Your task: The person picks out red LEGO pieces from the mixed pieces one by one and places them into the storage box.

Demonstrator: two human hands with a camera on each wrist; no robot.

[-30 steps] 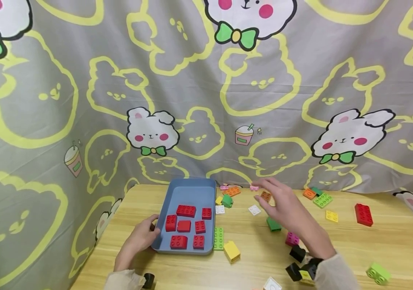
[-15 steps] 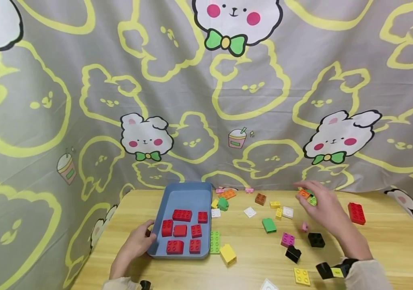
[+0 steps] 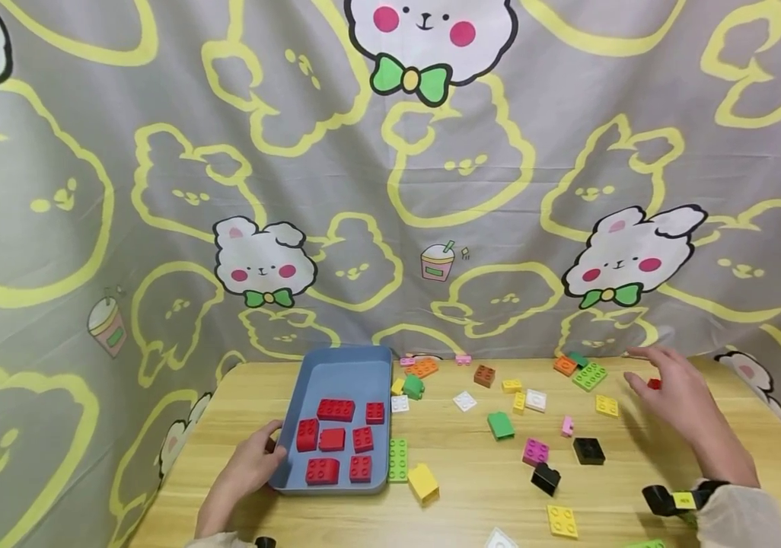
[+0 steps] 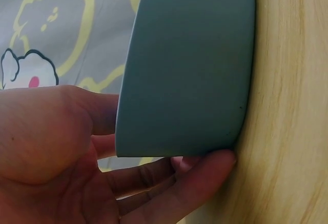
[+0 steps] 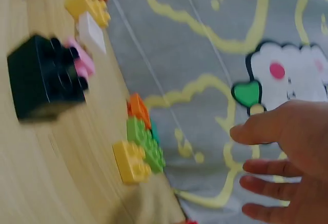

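Note:
A blue-grey tray stands on the left of the table, with several red toy building bricks in its nearer half. At its near left corner my left hand grips the wall, thumb at the rim and fingers round the outside; the left wrist view shows the tray wall between them. My right hand is over the far right of the table, fingers spread and holding nothing. Below it, mostly hidden, lies another red brick, its edge just showing at the bottom of the right wrist view.
Loose bricks of several colours lie right of the tray: a yellow brick, a light green brick, a black brick and a magenta brick. Light green and orange bricks cluster near the patterned curtain behind.
My right hand has moved rightward across the table, from over the middle bricks to over the red brick at far right. My left hand stays on the tray. The head view has shifted slightly.

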